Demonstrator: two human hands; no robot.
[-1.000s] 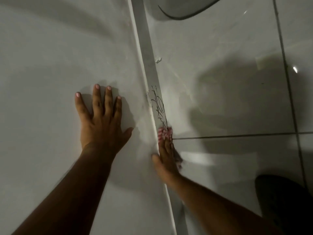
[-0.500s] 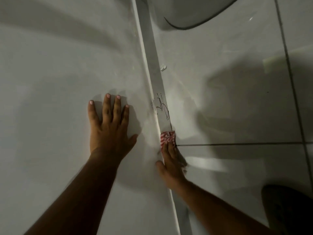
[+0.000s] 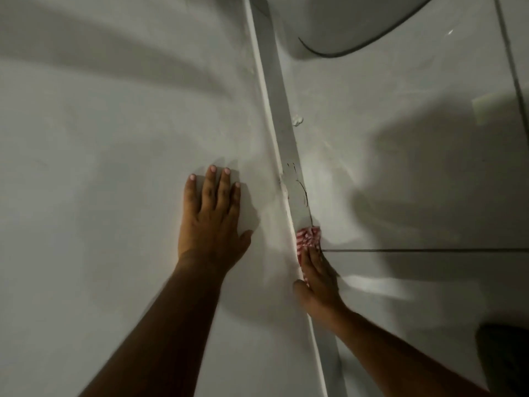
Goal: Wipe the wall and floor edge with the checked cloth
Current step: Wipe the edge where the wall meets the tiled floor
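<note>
**Cloth down at skirting, mid-wipe**

Left hand (image 3: 213, 222) flat on wall (image 3: 114, 167), fingers spread, holding nothing. Prob. there as a brace while leaning down toward the floor edge.

Right hand (image 3: 317, 276) pressed on checked cloth (image 3: 307, 237), fingers together & extended along the strip, pushing cloth against skirting (image 3: 282, 116) right where it meets floor (image 3: 400, 138). Less a pinch than a flat press; thumb tucked on wall side. Red-white bunch pokes out past fingertips, rest hidden under palm. Sits just at end of dark grout line (image 3: 429, 249).

Black scribble marks (image 3: 302, 193) on skirting just ahead of cloth, not yet covered. Likely next target, so a push fwd along the strip looks called for, w/ firm pressure. Small white blob (image 3: 297, 120) further up on floor beside skirting, well apart from cloth.

Containers: none clearly seen. Curved white fixture (image 3: 357, 24) w/ dark rim line at top edge, cut off by frame; can't tell what it is or if it holds anything. Dark shape at lower right corner, unclear.

Dim light, some blur.
</note>
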